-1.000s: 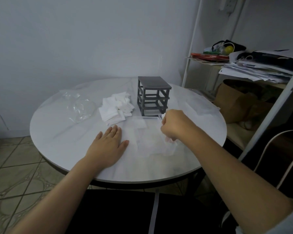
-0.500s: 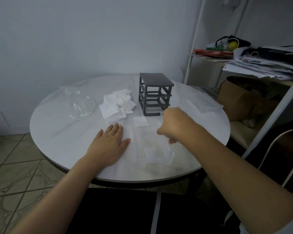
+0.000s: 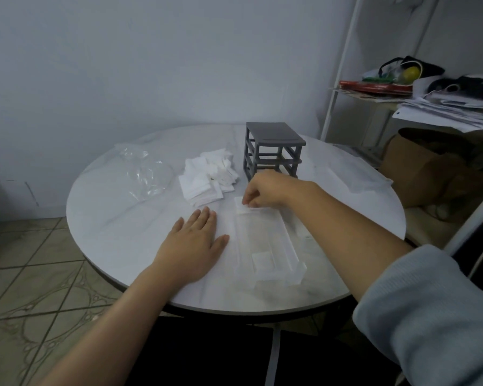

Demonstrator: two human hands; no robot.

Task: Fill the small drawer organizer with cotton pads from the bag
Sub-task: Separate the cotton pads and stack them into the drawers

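A clear plastic drawer (image 3: 265,242) lies on the round white table (image 3: 117,218) in front of me, with one cotton pad (image 3: 262,259) in its near end. My right hand (image 3: 265,189) pinches a single white cotton pad (image 3: 243,209) at the drawer's far edge. My left hand (image 3: 191,247) lies flat on the table just left of the drawer. A pile of white cotton pads (image 3: 208,176) sits behind, beside the dark grey organizer frame (image 3: 272,149), whose slots stand without drawers. The crumpled clear bag (image 3: 144,174) lies further left.
Another clear drawer (image 3: 354,176) lies at the table's right side. A white metal shelf (image 3: 343,65) with papers (image 3: 446,107) stands to the right, with a brown paper bag (image 3: 424,168) beneath it. Tiled floor (image 3: 25,274) shows on the left.
My right hand has moved from above the clear drawer to the lone pad at its far edge and pinches it. The drawer now sits still near me. My left hand has not shifted.
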